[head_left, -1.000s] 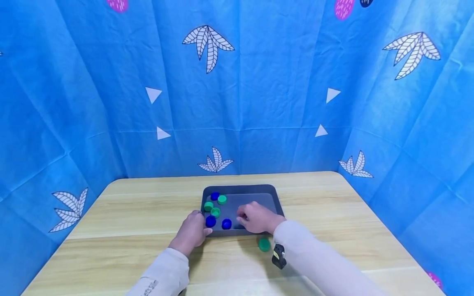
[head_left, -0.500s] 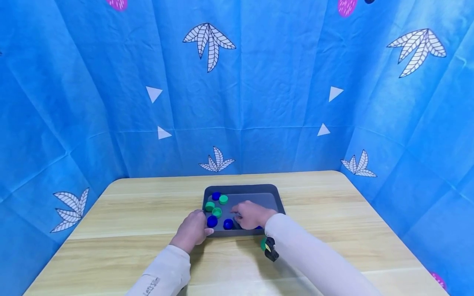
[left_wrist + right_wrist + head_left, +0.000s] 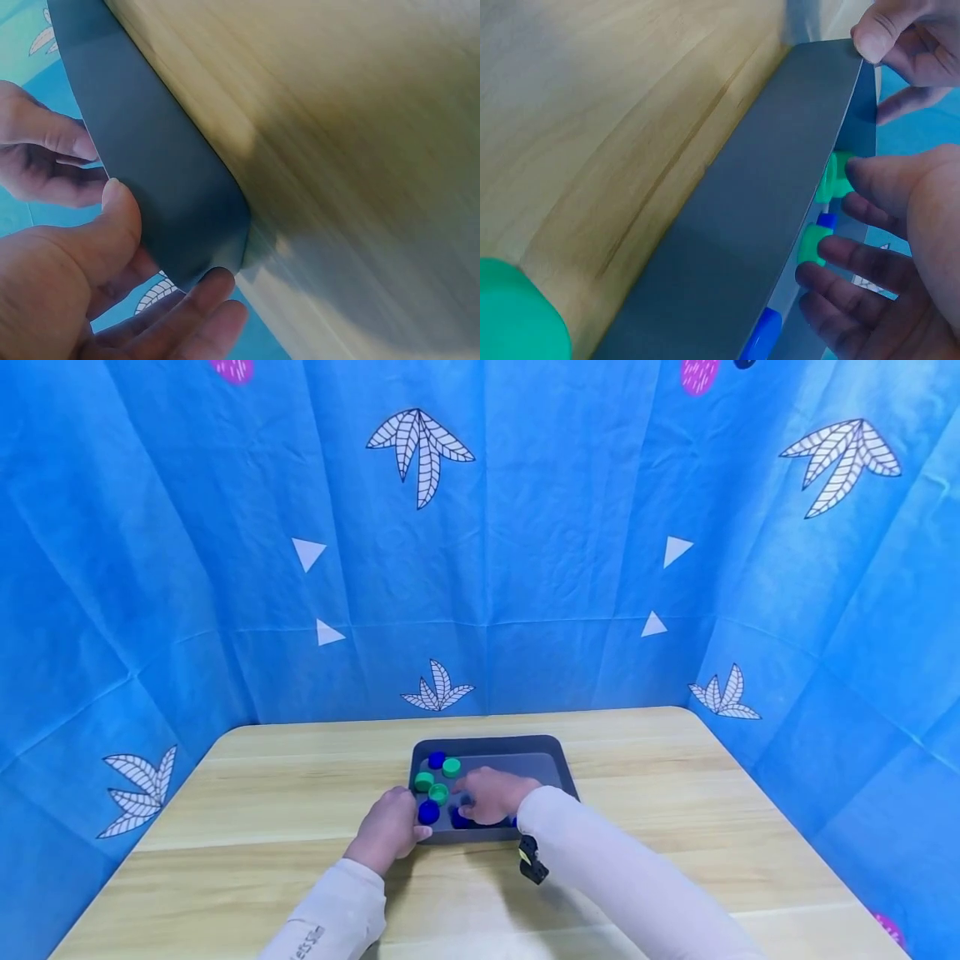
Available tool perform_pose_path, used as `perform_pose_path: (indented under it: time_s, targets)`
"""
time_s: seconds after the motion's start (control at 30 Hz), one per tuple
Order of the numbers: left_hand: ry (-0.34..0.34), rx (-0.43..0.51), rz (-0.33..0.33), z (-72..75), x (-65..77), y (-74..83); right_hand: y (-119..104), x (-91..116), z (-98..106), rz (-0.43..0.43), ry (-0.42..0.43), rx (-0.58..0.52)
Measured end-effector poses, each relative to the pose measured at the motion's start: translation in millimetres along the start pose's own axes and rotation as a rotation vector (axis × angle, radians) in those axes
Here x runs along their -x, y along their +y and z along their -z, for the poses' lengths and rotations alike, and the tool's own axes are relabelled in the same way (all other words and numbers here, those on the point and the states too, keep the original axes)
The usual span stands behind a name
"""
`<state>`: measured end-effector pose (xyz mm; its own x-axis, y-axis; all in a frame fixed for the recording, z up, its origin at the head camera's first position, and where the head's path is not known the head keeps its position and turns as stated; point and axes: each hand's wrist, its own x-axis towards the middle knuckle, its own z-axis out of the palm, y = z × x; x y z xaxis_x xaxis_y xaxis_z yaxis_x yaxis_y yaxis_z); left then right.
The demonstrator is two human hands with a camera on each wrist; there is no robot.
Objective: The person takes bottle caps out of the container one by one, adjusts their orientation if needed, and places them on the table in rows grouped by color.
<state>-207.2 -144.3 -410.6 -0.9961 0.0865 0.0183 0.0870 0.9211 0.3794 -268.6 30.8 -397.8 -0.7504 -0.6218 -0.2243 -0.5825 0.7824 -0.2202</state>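
A dark grey tray (image 3: 480, 836) lies on the table, holding green and blue bottle caps. My left hand (image 3: 386, 828) grips its near-left corner, thumb on the front rim and fingers at the side, as the left wrist view confirms. Over the tray's middle is my right hand (image 3: 495, 795), its index finger stretched toward an upturned green cap (image 3: 438, 793). The thumb is by a blue cap (image 3: 459, 818), partly covered. In the right wrist view the fingers are spread and hold nothing. Another blue cap (image 3: 428, 812) sits near the left hand.
More green caps (image 3: 452, 767) and a blue cap (image 3: 437, 760) lie at the tray's far left. One blue cap (image 3: 516, 821) peeks out beside the right sleeve. On the table before the tray is a green cap (image 3: 517, 315). Blue patterned cloth (image 3: 570, 568) hangs behind.
My right hand has moved left across the tray, its index finger now extended. A blue cap has come into view behind it. The sleeve now hides the green cap on the table.
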Motion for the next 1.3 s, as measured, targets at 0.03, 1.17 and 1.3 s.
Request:
perform_pose_path:
  time_s: [0.03,1.17,1.3]
  targets:
    - [0.0,0.0,-0.001,-0.1,0.4,0.0,0.0,0.4,0.0,0.007,-0.002,0.008]
    - [-0.093,0.03,-0.021,10.2,-8.6,-2.8,109.9,59.1,-33.9,-0.394,0.356,-0.143]
    - [-0.121,0.031,-0.013,17.4,-18.4,3.2,107.3,58.1,-36.4,-0.442,0.344,-0.142]
